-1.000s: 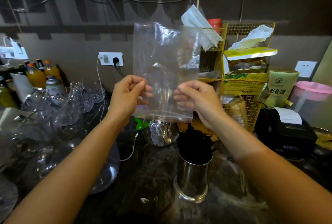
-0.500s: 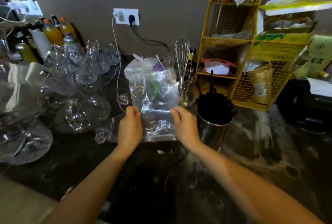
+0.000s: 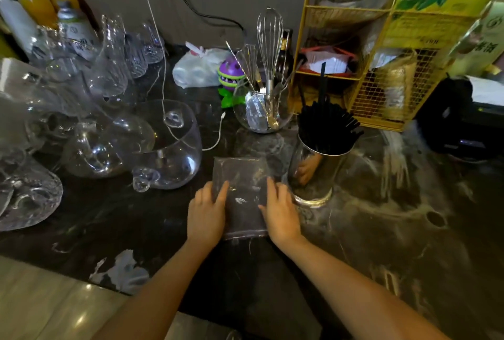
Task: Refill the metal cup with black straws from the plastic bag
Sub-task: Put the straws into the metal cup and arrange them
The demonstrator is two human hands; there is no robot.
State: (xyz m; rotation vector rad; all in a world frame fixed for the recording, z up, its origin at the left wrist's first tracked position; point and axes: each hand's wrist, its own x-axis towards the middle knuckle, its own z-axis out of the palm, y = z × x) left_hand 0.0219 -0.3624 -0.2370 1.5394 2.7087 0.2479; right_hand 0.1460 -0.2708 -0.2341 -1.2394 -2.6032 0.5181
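A clear, empty plastic bag (image 3: 242, 192) lies flat on the dark marble counter (image 3: 381, 230). My left hand (image 3: 207, 214) presses its left edge with fingers spread, and my right hand (image 3: 281, 214) presses its right edge the same way. Just right of the bag stands the shiny metal cup (image 3: 316, 173), packed with black straws (image 3: 327, 124) that fan out above its rim; one straw sticks up higher than the others.
Several clear glass bowls and jugs (image 3: 163, 148) crowd the left. Behind the bag stands a glass bowl with a whisk (image 3: 268, 45) and utensils, beside a purple toy (image 3: 231, 72) and a white charging cable (image 3: 215, 137). A yellow wire rack (image 3: 381, 67) fills the back right.
The bag was held up in the air, then lowered; now it lies flat on the counter under both hands. My view has tilted down toward the counter.
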